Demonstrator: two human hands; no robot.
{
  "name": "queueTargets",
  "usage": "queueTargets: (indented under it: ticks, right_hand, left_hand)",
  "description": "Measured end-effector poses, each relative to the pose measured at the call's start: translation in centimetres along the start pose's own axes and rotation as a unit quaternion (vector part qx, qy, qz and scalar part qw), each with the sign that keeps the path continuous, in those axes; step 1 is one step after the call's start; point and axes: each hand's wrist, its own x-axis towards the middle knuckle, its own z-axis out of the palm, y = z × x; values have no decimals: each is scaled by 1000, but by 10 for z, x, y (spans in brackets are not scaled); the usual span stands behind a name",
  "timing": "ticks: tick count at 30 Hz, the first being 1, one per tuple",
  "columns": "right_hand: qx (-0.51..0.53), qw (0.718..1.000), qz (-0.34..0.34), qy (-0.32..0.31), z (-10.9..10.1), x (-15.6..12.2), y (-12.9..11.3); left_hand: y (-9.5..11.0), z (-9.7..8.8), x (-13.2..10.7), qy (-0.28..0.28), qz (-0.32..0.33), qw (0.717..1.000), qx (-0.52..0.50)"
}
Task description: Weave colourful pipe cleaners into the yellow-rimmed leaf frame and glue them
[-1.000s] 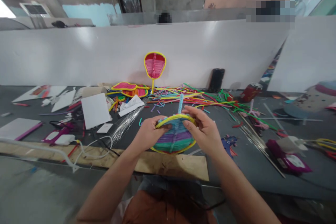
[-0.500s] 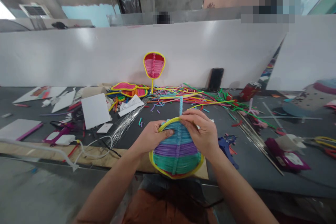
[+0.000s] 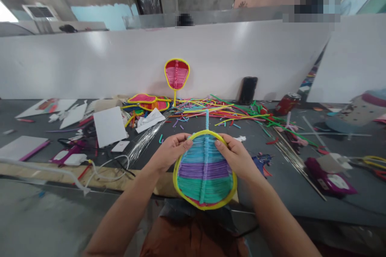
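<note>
A rounded fan made of pipe cleaners (image 3: 204, 170) is held up over the table's front edge, its narrow end away from me. Its rim is yellow, with blue, purple and green bands inside and a twisted strip down the middle. A light-blue stem (image 3: 207, 119) sticks out past the rim at the far end. My left hand (image 3: 173, 150) pinches the upper left rim, thumb on the front face. On the upper right rim, my right hand (image 3: 235, 152) grips the same way. The fingers behind the fan are partly hidden.
A pink fan with yellow rim (image 3: 177, 74) stands against the white partition (image 3: 126, 62). Loose pipe cleaners (image 3: 208, 108) lie behind my hands. A phone (image 3: 247, 90), a red can (image 3: 287, 104) and a blue glue gun (image 3: 261, 162) are rightward; white card (image 3: 110, 127) and cables leftward.
My right hand has moved from the stem's base to the right rim, with its thumb now on the front face. The fan shows more squarely to me.
</note>
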Motion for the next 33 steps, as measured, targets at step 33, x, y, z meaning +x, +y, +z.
queueTargets:
  ticks: [33]
  right_hand:
    - [67, 992, -37, -99, 3, -14, 11]
  left_hand:
    - [-17, -39, 31, 151, 78, 976, -132]
